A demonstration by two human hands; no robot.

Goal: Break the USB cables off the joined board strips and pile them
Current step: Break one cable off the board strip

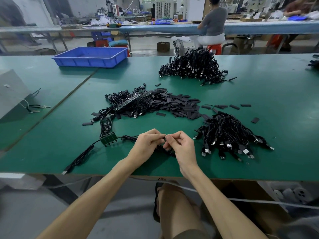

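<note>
Pinching one black USB cable (170, 153) at lower centre, left hand (146, 145) and right hand (181, 147) meet; green board strip (108, 139) lies leftward.

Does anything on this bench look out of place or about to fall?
One thing: the cable left of the left hand runs to the green table's front edge, its USB plug at the lip, so it might slip off. Black pieces lie scattered right of the central heap.
</note>
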